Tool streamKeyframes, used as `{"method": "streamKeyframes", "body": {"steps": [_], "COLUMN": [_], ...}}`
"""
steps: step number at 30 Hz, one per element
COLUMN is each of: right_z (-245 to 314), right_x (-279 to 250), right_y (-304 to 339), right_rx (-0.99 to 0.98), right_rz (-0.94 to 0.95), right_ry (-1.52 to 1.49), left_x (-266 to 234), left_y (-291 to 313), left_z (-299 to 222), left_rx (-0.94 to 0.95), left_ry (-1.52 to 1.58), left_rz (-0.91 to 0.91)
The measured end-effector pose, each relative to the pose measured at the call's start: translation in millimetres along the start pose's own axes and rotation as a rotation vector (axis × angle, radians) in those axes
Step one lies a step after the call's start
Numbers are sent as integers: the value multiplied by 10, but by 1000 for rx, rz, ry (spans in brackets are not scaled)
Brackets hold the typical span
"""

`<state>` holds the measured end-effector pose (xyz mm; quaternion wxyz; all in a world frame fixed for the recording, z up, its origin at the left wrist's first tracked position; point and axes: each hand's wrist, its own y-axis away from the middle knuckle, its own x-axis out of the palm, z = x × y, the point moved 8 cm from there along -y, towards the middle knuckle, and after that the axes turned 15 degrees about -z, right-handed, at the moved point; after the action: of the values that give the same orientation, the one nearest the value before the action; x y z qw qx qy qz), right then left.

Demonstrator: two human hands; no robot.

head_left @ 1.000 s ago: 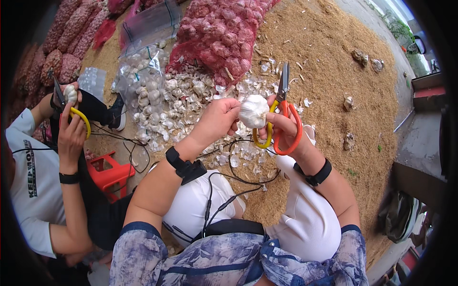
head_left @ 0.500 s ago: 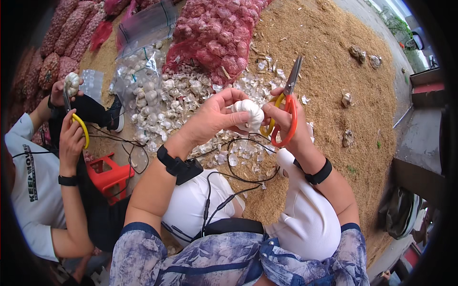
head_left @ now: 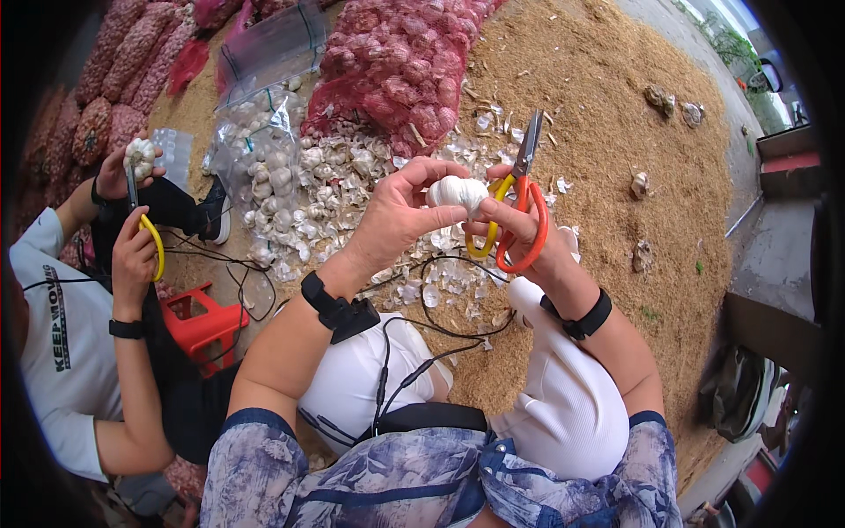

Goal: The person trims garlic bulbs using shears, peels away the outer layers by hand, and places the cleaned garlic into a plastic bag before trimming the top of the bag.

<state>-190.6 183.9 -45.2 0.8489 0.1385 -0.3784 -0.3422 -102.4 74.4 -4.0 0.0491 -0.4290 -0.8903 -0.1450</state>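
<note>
Half a second on, my right hand (head_left: 556, 253) is closing in — its thumb is now meeting the white garlic bulb (head_left: 456, 192) that my left hand (head_left: 396, 216) is pinching above scattered peelings (head_left: 431, 296). My right is also gripping scissors (head_left: 526, 164), blades pointing away; fingers seem to be working, not blades. Bulb's underside and several fingertips are hiding — unreadable.

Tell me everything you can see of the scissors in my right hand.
The scissors have slim, grey, metal-looking blades and smooth, plastic-looking handle loops, one orange-red, one yellow. The blades look closed and point away from you, leaning slightly right. The right hand holds them by the loops, just right of the garlic bulb; whether they touch it is unclear.
</note>
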Motion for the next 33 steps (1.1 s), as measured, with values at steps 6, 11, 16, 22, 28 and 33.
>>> {"method": "streamKeyframes", "body": {"steps": [6,11,16,22,28,33], "right_z": [70,84,171,192,151,33], "right_x": [-61,-18,-155,-142,38,-169], "right_y": [-39,-26,-26,-56,29,-68], "right_rx": [-120,-149,-226,-242,-294,-196], "right_rz": [-63,-51,-136,-129,-81,-178], "right_ry": [91,-24,121,47,347,268], "left_x": [-68,-131,-81,-158,1,-1073], "left_y": [-18,-40,-6,-30,54,-16], "left_z": [22,67,58,130,29,-445], "left_rx": [-53,48,46,-143,-253,-317], "left_ry": [34,-61,-180,-86,-191,-230], "left_rz": [-97,-126,-94,-168,99,-56]}}
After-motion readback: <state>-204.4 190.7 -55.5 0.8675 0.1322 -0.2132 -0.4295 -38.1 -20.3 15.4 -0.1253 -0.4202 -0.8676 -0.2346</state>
